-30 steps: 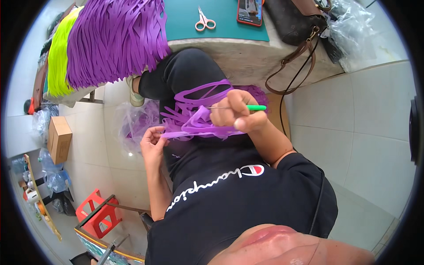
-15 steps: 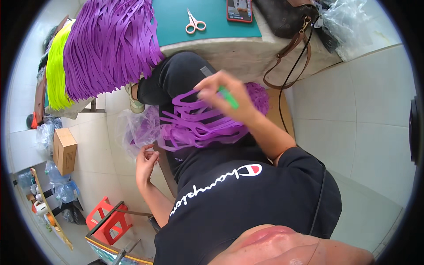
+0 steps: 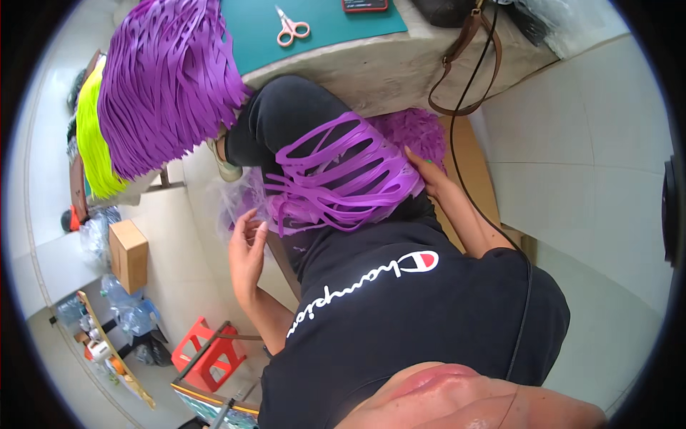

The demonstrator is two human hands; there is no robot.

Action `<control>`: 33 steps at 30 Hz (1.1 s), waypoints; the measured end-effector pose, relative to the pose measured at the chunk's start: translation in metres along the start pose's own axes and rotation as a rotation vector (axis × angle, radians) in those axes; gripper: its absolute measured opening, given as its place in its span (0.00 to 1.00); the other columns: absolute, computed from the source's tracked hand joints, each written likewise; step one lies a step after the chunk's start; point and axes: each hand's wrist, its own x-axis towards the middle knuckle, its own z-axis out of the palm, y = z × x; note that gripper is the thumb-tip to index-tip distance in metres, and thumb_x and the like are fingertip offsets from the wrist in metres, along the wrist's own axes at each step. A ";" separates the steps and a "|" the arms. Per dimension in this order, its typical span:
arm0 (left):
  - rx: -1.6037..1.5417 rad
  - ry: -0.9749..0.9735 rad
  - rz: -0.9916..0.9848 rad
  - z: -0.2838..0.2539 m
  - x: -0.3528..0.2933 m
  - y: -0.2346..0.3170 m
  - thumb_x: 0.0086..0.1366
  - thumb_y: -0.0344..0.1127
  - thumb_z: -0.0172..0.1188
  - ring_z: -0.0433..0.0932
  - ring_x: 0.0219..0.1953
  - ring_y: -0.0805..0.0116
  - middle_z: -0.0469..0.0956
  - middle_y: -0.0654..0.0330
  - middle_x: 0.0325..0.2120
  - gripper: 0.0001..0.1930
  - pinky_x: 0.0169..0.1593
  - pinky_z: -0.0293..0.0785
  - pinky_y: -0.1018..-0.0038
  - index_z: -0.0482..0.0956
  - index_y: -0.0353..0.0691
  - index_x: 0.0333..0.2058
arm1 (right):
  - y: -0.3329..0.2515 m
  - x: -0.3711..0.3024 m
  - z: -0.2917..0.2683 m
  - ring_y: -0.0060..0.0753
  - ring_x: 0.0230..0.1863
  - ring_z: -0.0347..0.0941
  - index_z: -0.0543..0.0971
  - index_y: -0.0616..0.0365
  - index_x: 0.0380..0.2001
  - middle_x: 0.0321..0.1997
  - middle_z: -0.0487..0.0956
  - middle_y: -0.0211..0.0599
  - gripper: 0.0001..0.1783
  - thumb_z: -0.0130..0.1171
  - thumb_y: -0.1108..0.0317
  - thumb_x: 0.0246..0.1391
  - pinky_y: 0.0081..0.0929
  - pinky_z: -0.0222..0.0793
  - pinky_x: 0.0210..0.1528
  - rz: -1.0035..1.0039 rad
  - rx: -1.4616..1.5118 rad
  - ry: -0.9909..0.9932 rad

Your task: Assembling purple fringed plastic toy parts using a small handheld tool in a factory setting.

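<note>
Purple plastic strips (image 3: 336, 204), joined in a slotted sheet, lie across my lap and thigh. My right hand (image 3: 434, 177) is at the sheet's right edge, one finger stretched along it and the others partly hidden. A speck of green shows in that hand, part of the small green tool (image 3: 429, 163) it holds. To the left of the strips, beside a clear plastic bag (image 3: 239, 196), my left hand (image 3: 249, 239) has loosely bent fingers set apart, with nothing seen in them. More crumpled purple strips (image 3: 418, 136) sit just beyond my right hand.
Ahead is a table with a green mat (image 3: 329, 25), pink-handled scissors (image 3: 291, 28) and a phone (image 3: 364, 5). Purple fringe (image 3: 168, 86) and yellow fringe (image 3: 93, 136) hang at its left. A bag strap (image 3: 450, 64) and black cable (image 3: 457, 143) dangle right. A red stool (image 3: 207, 354) stands lower left.
My right hand has come down from above the strips to their right edge, and the green tool is now mostly hidden. The strips lie flatter over my thigh. The whole view has shifted slightly.
</note>
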 end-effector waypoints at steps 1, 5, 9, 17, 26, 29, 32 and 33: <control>0.038 -0.016 -0.008 0.002 0.000 0.010 0.65 0.34 0.58 0.73 0.36 0.76 0.77 0.62 0.34 0.19 0.41 0.68 0.80 0.71 0.34 0.52 | -0.001 0.019 -0.002 0.36 0.48 0.75 0.75 0.64 0.50 0.48 0.79 0.42 0.26 0.57 0.52 0.59 0.32 0.70 0.54 -0.043 0.096 -0.080; 0.045 -0.048 0.089 0.017 0.009 0.034 0.64 0.33 0.58 0.74 0.38 0.76 0.77 0.61 0.36 0.19 0.44 0.69 0.79 0.71 0.34 0.53 | -0.047 0.034 0.028 0.32 0.37 0.77 0.75 0.57 0.36 0.36 0.79 0.37 0.05 0.59 0.71 0.55 0.28 0.75 0.42 -0.342 0.332 -0.146; -0.092 -0.125 0.315 0.035 0.028 0.078 0.61 0.35 0.62 0.74 0.49 0.69 0.75 0.55 0.46 0.24 0.52 0.69 0.74 0.69 0.33 0.55 | -0.115 -0.035 0.084 0.29 0.34 0.77 0.67 0.52 0.26 0.32 0.77 0.35 0.12 0.60 0.80 0.51 0.24 0.75 0.35 -0.788 0.450 -0.338; -0.433 -0.619 0.591 0.057 0.078 0.158 0.49 0.31 0.72 0.69 0.55 0.66 0.68 0.58 0.54 0.39 0.57 0.66 0.69 0.62 0.36 0.59 | -0.142 -0.159 0.203 0.23 0.37 0.73 0.61 0.51 0.27 0.31 0.74 0.30 0.18 0.63 0.78 0.50 0.19 0.68 0.39 -1.496 -0.309 -0.750; -0.553 -0.069 0.685 -0.085 0.044 0.204 0.67 0.48 0.54 0.77 0.33 0.68 0.75 0.47 0.41 0.33 0.33 0.75 0.77 0.57 0.30 0.60 | -0.137 -0.151 0.200 0.27 0.50 0.72 0.62 0.54 0.32 0.50 0.77 0.43 0.18 0.65 0.66 0.53 0.29 0.66 0.55 -1.492 -0.196 -0.641; -0.704 -0.298 0.876 -0.129 0.024 0.251 0.73 0.47 0.37 0.71 0.53 0.59 0.67 0.48 0.55 0.28 0.52 0.75 0.66 0.48 0.38 0.66 | -0.113 -0.140 0.207 0.38 0.50 0.72 0.63 0.55 0.32 0.50 0.76 0.46 0.21 0.68 0.63 0.50 0.34 0.65 0.55 -1.535 -0.488 -0.601; -0.807 -0.542 1.011 -0.137 -0.006 0.306 0.74 0.45 0.37 0.63 0.62 0.58 0.63 0.48 0.60 0.27 0.68 0.52 0.56 0.52 0.35 0.65 | -0.101 -0.113 0.199 0.42 0.49 0.73 0.64 0.55 0.32 0.48 0.77 0.45 0.22 0.69 0.63 0.47 0.34 0.65 0.54 -1.709 -0.814 -0.493; -0.794 -0.302 1.028 -0.138 -0.012 0.320 0.73 0.42 0.38 0.60 0.63 0.57 0.62 0.47 0.61 0.25 0.68 0.50 0.57 0.54 0.34 0.63 | -0.096 -0.101 0.196 0.39 0.43 0.75 0.67 0.57 0.31 0.32 0.74 0.40 0.20 0.69 0.60 0.46 0.32 0.69 0.44 -1.821 -0.780 -0.451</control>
